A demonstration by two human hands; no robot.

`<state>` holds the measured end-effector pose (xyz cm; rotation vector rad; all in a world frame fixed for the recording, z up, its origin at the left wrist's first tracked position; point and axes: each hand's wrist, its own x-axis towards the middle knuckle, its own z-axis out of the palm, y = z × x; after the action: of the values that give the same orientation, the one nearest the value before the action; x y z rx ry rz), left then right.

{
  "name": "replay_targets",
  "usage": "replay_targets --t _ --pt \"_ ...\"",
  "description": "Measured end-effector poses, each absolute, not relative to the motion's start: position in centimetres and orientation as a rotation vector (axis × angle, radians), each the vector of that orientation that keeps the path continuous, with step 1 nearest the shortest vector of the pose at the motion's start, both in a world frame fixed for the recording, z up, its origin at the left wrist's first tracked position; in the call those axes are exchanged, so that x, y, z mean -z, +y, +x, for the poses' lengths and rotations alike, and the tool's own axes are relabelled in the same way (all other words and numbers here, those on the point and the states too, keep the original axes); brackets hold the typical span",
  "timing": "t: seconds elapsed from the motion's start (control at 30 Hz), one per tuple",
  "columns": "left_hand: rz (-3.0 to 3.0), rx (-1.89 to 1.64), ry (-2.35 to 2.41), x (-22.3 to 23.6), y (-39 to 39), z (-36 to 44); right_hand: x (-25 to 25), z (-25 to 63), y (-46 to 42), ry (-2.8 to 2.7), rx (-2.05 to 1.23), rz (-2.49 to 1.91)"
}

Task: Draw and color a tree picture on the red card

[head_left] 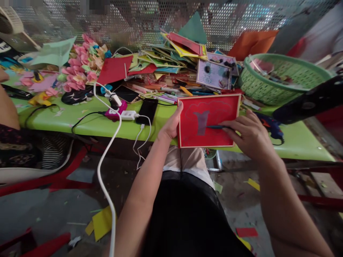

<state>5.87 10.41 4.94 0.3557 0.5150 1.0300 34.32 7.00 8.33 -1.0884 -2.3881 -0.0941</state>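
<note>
A red framed board [222,135] is propped at the front edge of the green table, over my lap. It has a thin pale border, a drawn outline of a tree crown and a purple trunk shape [201,123]. My left hand [173,123] grips the board's left side, with the fingers behind it out of sight. In my right hand [246,134] is a slim dark blue pen-like tool [215,126], pinched between thumb and fingers. Its tip meets the board at the right edge of the trunk shape.
On the green table [166,125] lie a phone [147,110], a purple power adapter [116,110] with white cables, pencils and markers, stacked coloured cards [166,59], pink paper flowers [80,67] and a green basket [284,76]. Another person's arm [8,103] is at the left. Paper scraps litter the floor.
</note>
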Motion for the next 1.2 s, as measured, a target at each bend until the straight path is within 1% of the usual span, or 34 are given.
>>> replay_targets --t 0.37,0.8,1.2 --pt "0.338 -1.022 0.494 -4.2 10.7 5.7 -7.7 34.6 6.5 -2.393 0.139 -1.061" --pt "0.371 -1.018 0.558 -5.6 10.1 6.0 -7.1 34.8 6.0 -2.452 0.085 -1.014" --pt "0.388 -0.995 0.48 -4.0 10.9 5.6 -6.4 35.0 6.1 -2.457 0.133 -0.991"
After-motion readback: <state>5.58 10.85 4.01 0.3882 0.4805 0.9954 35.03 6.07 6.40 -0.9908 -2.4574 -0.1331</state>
